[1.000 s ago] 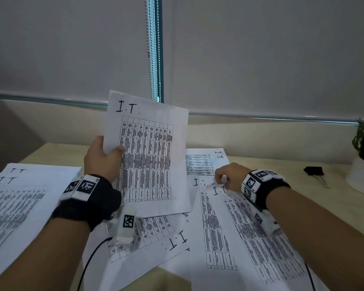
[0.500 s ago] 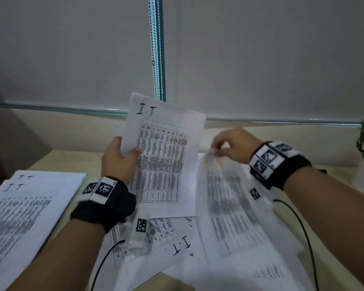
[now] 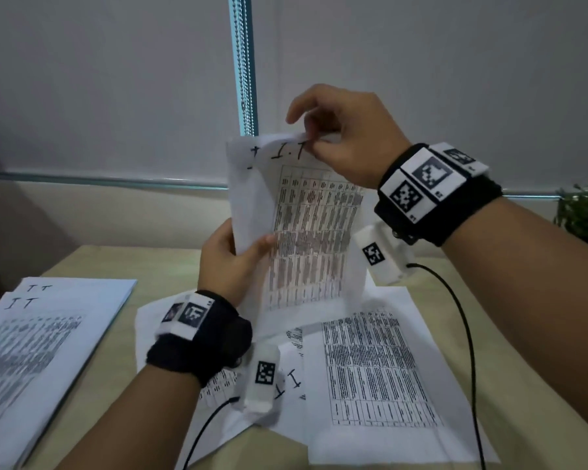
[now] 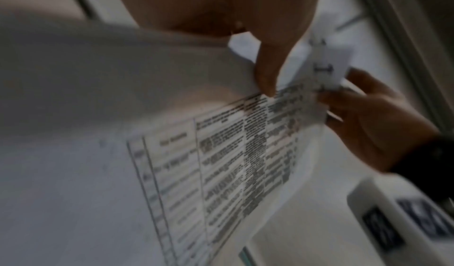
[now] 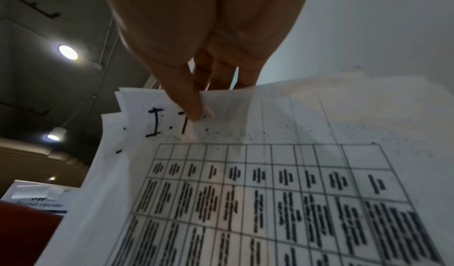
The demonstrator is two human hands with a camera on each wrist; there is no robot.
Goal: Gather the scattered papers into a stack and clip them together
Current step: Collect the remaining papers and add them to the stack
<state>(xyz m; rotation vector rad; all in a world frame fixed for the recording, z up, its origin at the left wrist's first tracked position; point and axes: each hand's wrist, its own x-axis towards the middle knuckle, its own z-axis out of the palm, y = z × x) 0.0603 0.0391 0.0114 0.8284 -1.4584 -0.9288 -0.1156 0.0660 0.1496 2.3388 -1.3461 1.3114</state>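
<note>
Printed sheets (image 3: 306,232) with tables and "I.T" written at the top stand upright above the desk. My left hand (image 3: 233,256) grips their left edge, thumb on the front. My right hand (image 3: 333,137) pinches the top edge of the front sheet, thumb over the lettering (image 5: 194,103). The left wrist view shows the same sheets (image 4: 233,153) with both hands on them. Several more printed papers (image 3: 370,374) lie scattered flat on the desk below. A separate pile of papers (image 3: 38,337) rests at the left. No clip is in view.
The wooden desk (image 3: 523,368) runs back to a wall with closed blinds and a bead chain (image 3: 243,62). A potted plant (image 3: 584,215) stands at the far right. Black cables (image 3: 469,351) trail from both wrist cameras across the papers.
My right hand lifted a sheet off the desk, carried it up and left, and laid it against the sheet in my left hand. The camera tilted, hiding the black clip at the right.
</note>
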